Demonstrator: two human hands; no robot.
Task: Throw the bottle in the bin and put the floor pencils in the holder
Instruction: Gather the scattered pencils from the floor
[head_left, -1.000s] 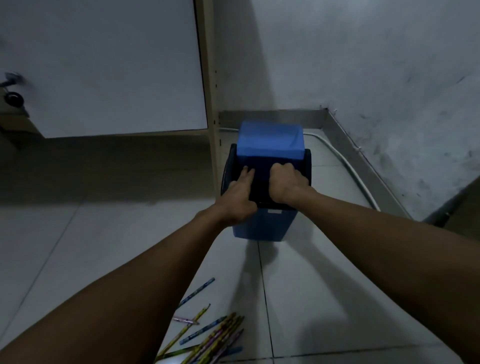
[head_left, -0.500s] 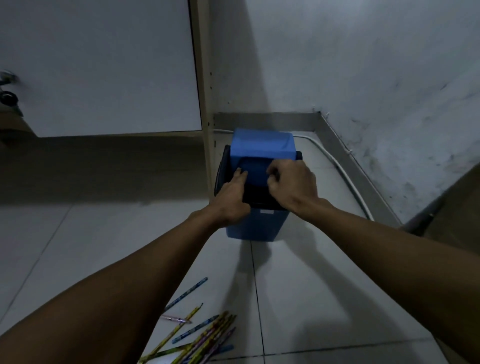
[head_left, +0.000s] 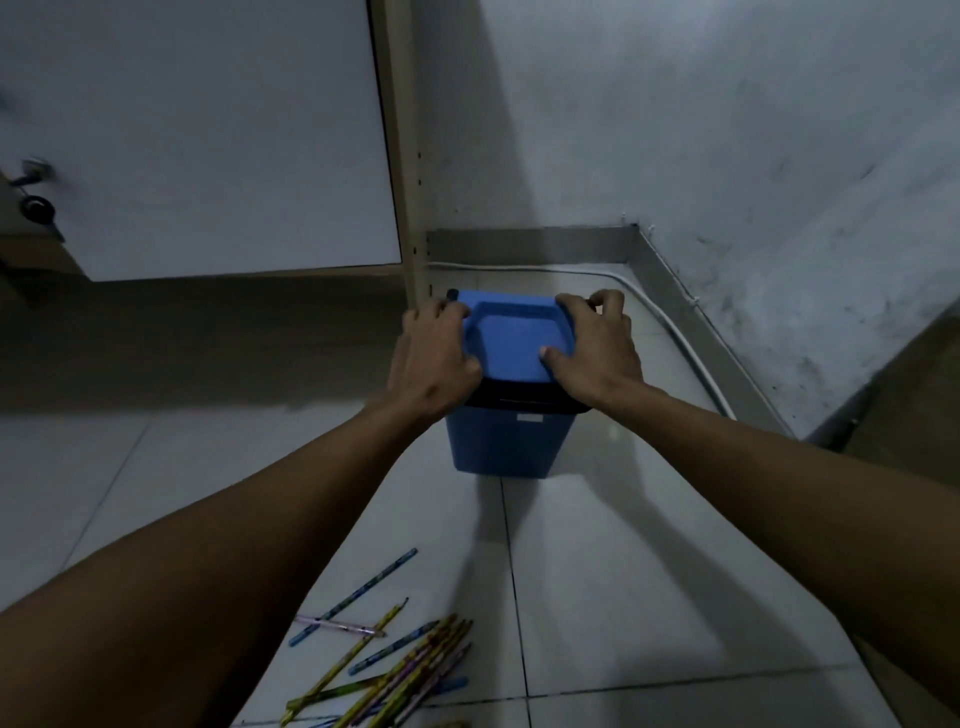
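I had both hands, left hand (head_left: 434, 358) and right hand (head_left: 597, 348), flat and clamping the blue plastic bin's lid (head_left: 517, 338) sides, presumably seating it; coloured pencils (head_left: 395, 660) lay on the floor.

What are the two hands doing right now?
Left hand: closed on the blue bin lid, left edge.
Right hand: closed on the lid's right edge.

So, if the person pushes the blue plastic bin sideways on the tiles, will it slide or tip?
The small blue plastic bin probably slides easily, since the glossy white floor tiles look smooth. It stands taller than its base is wide, so a push high at the blue lid, where both hands rest, might tip it.
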